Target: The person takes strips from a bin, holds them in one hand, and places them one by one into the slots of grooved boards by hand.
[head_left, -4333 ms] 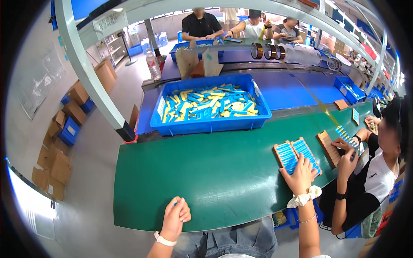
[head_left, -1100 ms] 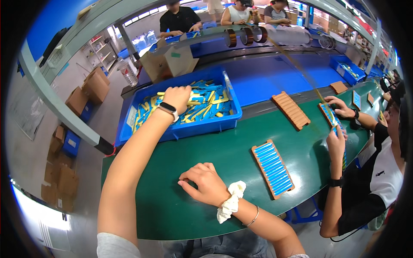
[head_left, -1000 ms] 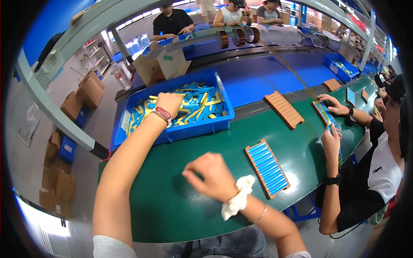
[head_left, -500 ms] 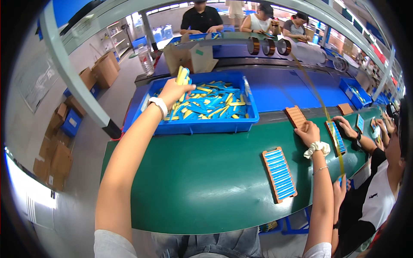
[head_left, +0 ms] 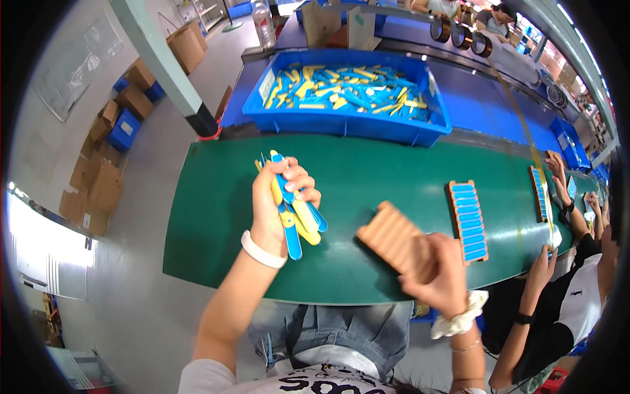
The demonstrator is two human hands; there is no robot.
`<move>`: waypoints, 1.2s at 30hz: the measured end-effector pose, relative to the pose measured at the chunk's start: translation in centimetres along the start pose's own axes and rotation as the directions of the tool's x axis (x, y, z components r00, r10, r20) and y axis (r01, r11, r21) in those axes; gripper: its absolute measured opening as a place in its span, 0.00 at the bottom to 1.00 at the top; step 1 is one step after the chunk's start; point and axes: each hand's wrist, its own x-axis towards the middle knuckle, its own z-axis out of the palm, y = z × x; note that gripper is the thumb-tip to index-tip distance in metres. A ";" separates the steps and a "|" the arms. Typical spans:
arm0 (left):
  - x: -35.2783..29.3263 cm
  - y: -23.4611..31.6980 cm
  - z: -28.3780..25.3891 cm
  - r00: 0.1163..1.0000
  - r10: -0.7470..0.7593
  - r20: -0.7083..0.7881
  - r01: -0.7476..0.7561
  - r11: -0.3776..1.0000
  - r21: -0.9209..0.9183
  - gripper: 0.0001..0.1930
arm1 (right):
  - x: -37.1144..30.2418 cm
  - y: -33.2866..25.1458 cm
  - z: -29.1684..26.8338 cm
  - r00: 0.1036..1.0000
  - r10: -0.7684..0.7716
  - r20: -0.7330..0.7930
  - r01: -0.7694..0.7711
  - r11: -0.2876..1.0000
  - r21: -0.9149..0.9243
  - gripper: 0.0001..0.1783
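In my left hand (head_left: 282,197) is a bunch of slim blue and yellow strips (head_left: 291,238) with rounded ends, held above the green tabletop; their exact kind is unclear. My right hand (head_left: 441,272) grips one end of a brown grooved tray (head_left: 394,238), which is tilted over the table near its front edge and slightly blurred. No strips show in its grooves. Just right of it lies another brown tray (head_left: 468,220), its grooves filled with a row of blue strips. Beyond my hands, a blue bin (head_left: 348,125) is piled with loose blue and yellow strips (head_left: 354,88).
The green table (head_left: 216,223) curves along my front. At the right, a co-worker's hands (head_left: 558,177) are by another filled tray (head_left: 539,194) and a yellowish tape strip. Rolls of brown tape (head_left: 461,38) hang at the back. A grey post (head_left: 164,65) rises at the left.
My left hand has come back from the bin toward me with the bunch of strips. My right hand has brought the grooved tray nearer and leftward. The head view has tilted down.
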 end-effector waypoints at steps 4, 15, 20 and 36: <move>-4.1 -1.7 -2.3 0.998 0.055 -0.041 -0.058 0.995 -0.076 0.05 | -1.5 -2.5 4.7 0.999 -0.024 0.030 0.024 1.000 0.009 0.34; -7.7 -6.1 -3.4 0.963 0.089 -0.255 -0.108 0.992 -0.062 0.06 | -1.0 -7.0 7.3 0.756 -0.590 -0.283 0.616 0.788 0.001 0.19; -7.3 -5.8 -5.3 0.977 -0.003 -0.212 -0.033 0.985 -0.168 0.05 | -2.8 -7.1 6.9 0.753 -0.577 -0.316 0.630 0.771 0.093 0.17; -6.8 -4.0 -6.5 0.981 0.056 -0.187 -0.079 0.990 -0.117 0.05 | -1.3 0.4 2.8 0.813 0.530 0.241 -0.536 0.522 0.663 0.09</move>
